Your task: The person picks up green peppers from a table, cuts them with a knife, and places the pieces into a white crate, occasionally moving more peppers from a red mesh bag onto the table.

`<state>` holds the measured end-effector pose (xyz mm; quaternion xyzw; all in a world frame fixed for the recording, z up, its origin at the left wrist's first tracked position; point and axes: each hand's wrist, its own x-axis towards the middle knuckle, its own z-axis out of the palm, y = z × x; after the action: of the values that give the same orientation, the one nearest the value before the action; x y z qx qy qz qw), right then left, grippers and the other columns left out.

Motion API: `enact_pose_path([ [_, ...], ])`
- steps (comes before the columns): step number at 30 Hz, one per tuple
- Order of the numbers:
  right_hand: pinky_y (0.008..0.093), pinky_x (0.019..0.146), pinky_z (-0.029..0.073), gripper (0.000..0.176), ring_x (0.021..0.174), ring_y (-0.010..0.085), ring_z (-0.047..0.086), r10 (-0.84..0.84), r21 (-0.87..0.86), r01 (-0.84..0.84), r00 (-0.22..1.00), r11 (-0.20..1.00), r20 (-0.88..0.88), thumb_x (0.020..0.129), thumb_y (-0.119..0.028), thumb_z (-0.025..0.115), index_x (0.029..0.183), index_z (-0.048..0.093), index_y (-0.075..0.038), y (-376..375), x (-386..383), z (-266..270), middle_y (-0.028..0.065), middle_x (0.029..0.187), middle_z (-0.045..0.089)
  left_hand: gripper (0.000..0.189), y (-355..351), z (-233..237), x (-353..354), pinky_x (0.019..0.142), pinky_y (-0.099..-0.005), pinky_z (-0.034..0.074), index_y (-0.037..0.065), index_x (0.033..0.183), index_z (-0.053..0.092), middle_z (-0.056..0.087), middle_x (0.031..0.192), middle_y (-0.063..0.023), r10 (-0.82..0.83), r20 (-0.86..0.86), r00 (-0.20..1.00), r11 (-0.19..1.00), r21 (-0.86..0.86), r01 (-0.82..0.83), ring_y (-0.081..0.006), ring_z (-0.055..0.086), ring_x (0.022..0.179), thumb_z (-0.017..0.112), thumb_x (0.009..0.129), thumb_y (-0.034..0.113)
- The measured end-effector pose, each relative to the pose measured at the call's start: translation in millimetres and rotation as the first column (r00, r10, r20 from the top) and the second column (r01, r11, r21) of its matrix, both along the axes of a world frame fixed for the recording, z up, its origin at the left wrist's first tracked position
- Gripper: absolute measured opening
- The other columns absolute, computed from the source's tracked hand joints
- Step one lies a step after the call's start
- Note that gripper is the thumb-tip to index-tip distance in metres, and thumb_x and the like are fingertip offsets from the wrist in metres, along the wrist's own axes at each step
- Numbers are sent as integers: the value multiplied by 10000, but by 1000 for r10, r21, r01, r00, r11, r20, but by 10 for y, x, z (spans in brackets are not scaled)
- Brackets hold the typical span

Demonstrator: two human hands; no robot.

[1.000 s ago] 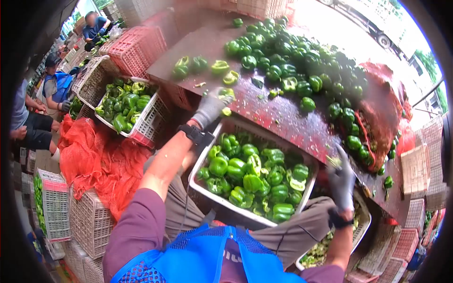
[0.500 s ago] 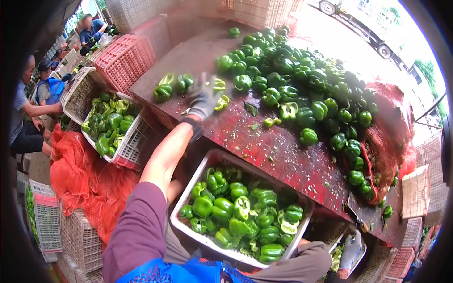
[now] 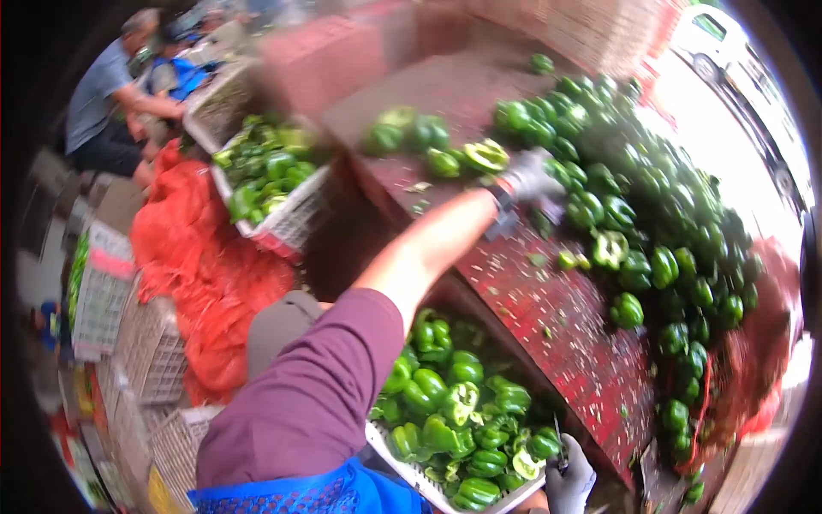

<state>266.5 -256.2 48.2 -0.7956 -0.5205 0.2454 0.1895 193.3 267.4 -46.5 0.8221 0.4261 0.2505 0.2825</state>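
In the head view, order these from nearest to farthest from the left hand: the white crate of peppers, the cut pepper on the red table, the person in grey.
1. cut pepper, just left of the left hand, on the table
2. white crate, past the table's left edge
3. person in grey, far upper left

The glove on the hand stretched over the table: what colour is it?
Grey; it covers the left hand, clearest in the head view.
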Motion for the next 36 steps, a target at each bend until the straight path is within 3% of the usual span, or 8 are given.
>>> enact_pose_path([
  [3,329,827,531,478,921,205,672,-22,130,49,980,990,-199,864,9,593,1341,562,-10,69,-35,-222,169,1110,700,633,-517,-93,-66,764,-387,542,12,1040,694,706,934,-159,-73,229,971,958,287,5,-246,676,866,785,714,546],
  [4,317,837,526,480,932,166,653,-92,78,113,967,991,-238,879,-2,600,1356,546,5,139,-106,-164,164,1130,694,581,-741,-31,-83,682,-359,535,11,1005,704,705,834,-101,-221,535,816,908,-194,373,-187,646,744,777,761,533],
  [6,298,934,488,584,1081,176,608,-224,-1,240,904,971,-363,901,-63,640,1457,460,-54,224,-153,-284,169,1261,632,426,-1528,439,-446,508,-276,469,62,915,719,661,669,-5,-187,719,670,650,-421,633,-112,571,542,742,857,484],
  [8,273,551,448,419,600,124,537,-148,400,316,906,861,-396,891,-33,591,1309,567,-30,309,-149,-905,-2,706,558,447,-2121,585,-743,513,-241,446,75,905,708,661,702,-7,-86,768,634,550,-494,673,-85,577,573,703,879,522],
  [10,239,500,411,482,577,77,507,-246,161,480,675,863,-696,867,4,614,1337,530,-66,414,-504,-593,-11,718,505,448,-2552,451,-951,531,-246,450,68,932,704,666,739,-2,105,819,565,407,-554,727,-85,580,592,666,910,513],
  [19,300,974,435,548,1086,163,558,-24,420,255,876,871,-482,903,-2,576,1437,451,13,304,-1560,-488,105,1311,591,335,-3537,30,-2134,597,-228,452,111,1002,670,624,777,60,469,785,405,438,-605,665,-66,564,667,543,1013,420],
  [21,298,956,457,552,1087,191,580,87,508,152,905,848,-417,896,-14,551,1441,461,-6,304,-1645,-572,120,1303,597,275,-3792,-59,-2232,639,-242,491,96,1040,664,654,858,37,301,854,425,775,-479,413,-81,601,735,568,1012,352],
  [36,447,619,505,737,654,349,659,-9,356,42,996,933,-93,837,-70,612,1513,320,-102,-76,-2113,-383,219,809,661,383,-4510,403,-2458,619,-234,531,134,1199,579,654,995,24,536,687,490,600,-719,352,-63,631,808,606,973,442],
])
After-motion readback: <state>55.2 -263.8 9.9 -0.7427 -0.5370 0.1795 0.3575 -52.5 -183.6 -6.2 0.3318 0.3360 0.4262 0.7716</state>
